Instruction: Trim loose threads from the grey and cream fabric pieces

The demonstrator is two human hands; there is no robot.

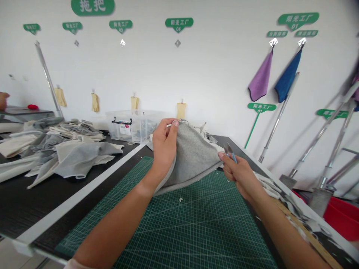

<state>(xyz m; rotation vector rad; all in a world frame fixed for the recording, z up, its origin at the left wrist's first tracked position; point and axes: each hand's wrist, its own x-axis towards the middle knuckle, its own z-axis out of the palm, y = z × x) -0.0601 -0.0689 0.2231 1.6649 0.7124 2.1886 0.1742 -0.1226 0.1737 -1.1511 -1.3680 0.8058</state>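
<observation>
A grey cloth piece [193, 153] with a folded, seamed edge is stretched between my hands above the green cutting mat [196, 224]. My left hand [165, 144] is closed, pinching the cloth's upper left edge between thumb and fingers. At the cloth's right corner, my right hand [238, 170] grips the fabric with its fingertips. The same hand holds small thread snips [230, 152], blades pointing up and partly hidden by the fingers. White thread scraps [181, 200] lie on the mat below.
A heap of grey and cream cloths [75, 149] covers the table at left. Behind it stands a clear plastic box [140, 127]. Along the right edge lie a wooden strip [305, 231] and fabric scraps [267, 185]. A red bucket [343, 216] and mop poles [315, 145] stand beyond.
</observation>
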